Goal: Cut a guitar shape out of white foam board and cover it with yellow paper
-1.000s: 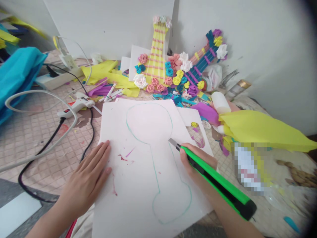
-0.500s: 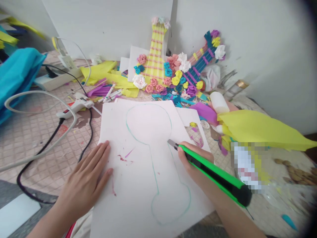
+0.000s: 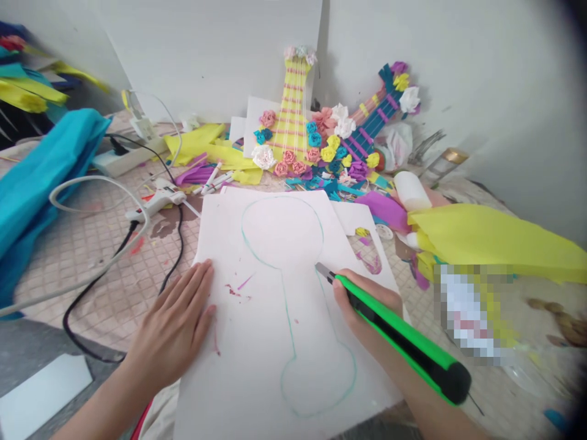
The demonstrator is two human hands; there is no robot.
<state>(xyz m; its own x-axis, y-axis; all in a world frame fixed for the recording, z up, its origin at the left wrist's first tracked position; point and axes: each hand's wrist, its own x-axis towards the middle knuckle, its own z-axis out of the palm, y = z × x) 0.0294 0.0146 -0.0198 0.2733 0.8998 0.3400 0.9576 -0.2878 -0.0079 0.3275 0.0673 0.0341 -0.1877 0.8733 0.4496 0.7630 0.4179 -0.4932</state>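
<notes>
A white board (image 3: 238,342) lies in front of me with a green outline drawn on it, round at the top, narrow in the middle and wider at the bottom. My right hand (image 3: 364,299) grips a green and black utility knife (image 3: 403,336). Its extended blade tip rests at or just above the outline's right side, where the round part meets the narrow part. My left hand (image 3: 177,324) lies flat on the board's left edge, fingers stretched out. Pink and purple marks show on the board beside it.
Behind the board stand a yellow paper-flower guitar (image 3: 293,116) and a blue one (image 3: 371,131). A glue gun (image 3: 158,201) with cables lies at left, near blue paper (image 3: 50,177). Yellow paper (image 3: 495,238), a white roll (image 3: 413,190) and paper scraps lie at right.
The whole view has shifted slightly, so things appear further right and a little lower. The knife tip stays near the same corner of the outline, and my left hand remains flat on the board.
</notes>
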